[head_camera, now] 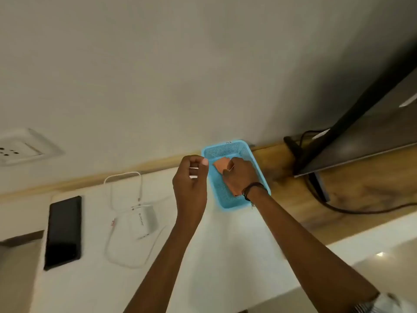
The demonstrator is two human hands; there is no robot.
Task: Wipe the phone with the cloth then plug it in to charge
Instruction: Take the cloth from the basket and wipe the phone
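A black phone (63,231) lies flat, screen up, at the left of the white counter (225,256). To its right sits a white charger block (144,219) with a white cable (123,177) looped around it. A blue plastic basket (225,147) stands against the wall, and an orange cloth (220,164) lies inside it. My right hand (239,175) is down in the basket with its fingers curled on the cloth. My left hand (190,184) hovers just left of the basket, fingers loosely curled, holding nothing.
A white wall socket (24,147) is at the far left, above the phone. A dark screen (361,132) stands at the right on a wooden ledge (338,193), with black cables (320,199) trailing from it.
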